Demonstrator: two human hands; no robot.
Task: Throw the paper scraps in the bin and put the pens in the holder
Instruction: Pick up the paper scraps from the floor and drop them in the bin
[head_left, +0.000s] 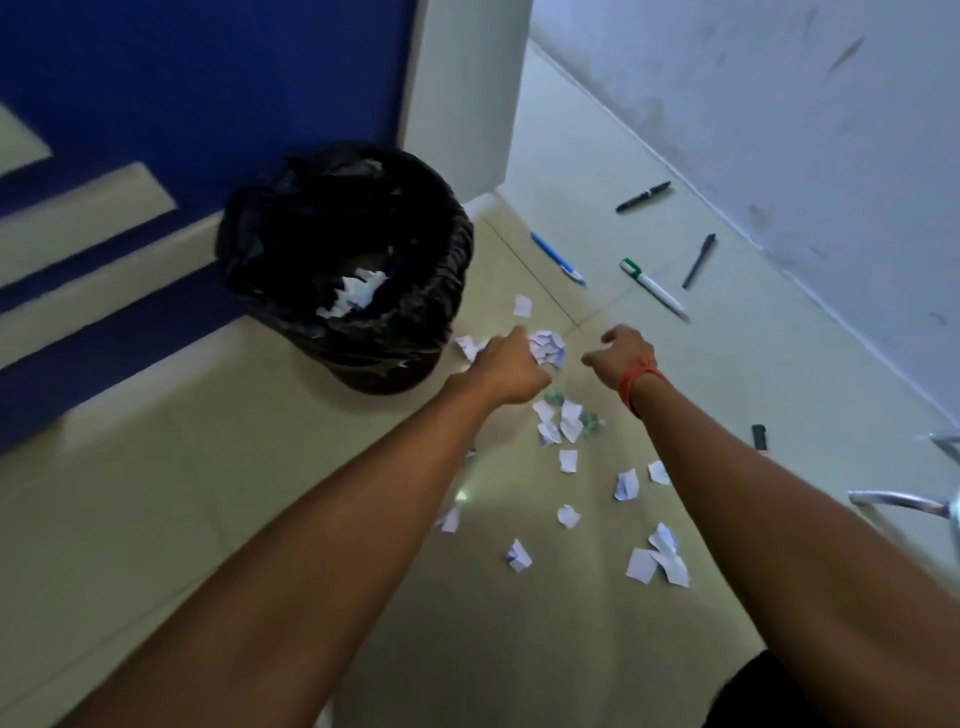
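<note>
A round bin (441, 291) lined with a black bag stands on the floor at the left, with white paper inside it. White paper scraps (566, 421) lie scattered over the floor below it. My left hand (511, 369) is closed around a bunch of scraps (548, 347) just right of the bin. My right hand (623, 353), with an orange band at the wrist, hovers beside it with fingers curled and apart, holding nothing. Several pens lie further off: a blue pen (557, 258), a green-capped marker (653, 287), a dark pen (698, 261) and a black marker (643, 196).
A blue door (208, 78) is behind the bin and a white wall (779, 130) runs along the right. A small black object (759, 437) lies by the wall. Metal chair legs (904, 501) reach in at the right edge.
</note>
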